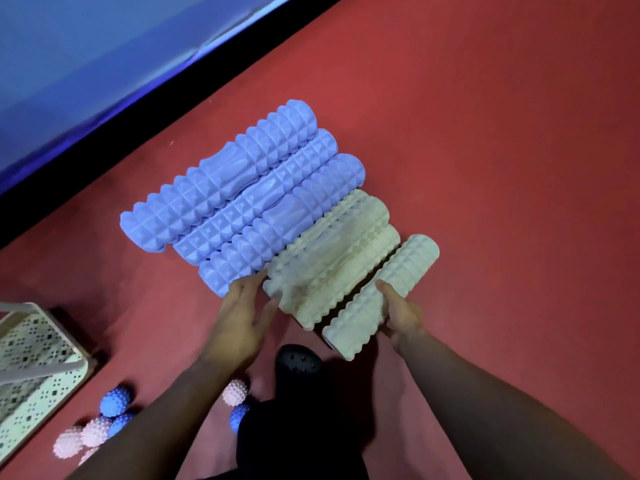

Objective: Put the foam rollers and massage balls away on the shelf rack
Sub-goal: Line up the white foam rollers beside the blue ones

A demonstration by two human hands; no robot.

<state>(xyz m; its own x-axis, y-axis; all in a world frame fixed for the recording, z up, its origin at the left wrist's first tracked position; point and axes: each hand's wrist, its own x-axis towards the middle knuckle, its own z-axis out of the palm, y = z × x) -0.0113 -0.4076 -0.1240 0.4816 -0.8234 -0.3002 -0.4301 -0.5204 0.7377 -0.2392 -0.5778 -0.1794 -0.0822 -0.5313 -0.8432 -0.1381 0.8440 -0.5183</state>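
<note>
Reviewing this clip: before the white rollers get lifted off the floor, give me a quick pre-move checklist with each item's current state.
1. Right hand grips the outer white roller: ok.
2. Left hand has a hold on the middle white rollers: not ok, fingers only touch their end.
3. Blue rollers lie apart from the lift: not ok, one touches the white ones.
4. Shelf rack within view: ok.
5. Free shelf space: cannot tell.
6. Massage balls off the walking path: cannot tell.

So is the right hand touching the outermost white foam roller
Touching. The head view shows the right hand with fingers wrapped against the side of the outermost white foam roller, with no gap between them.
</note>
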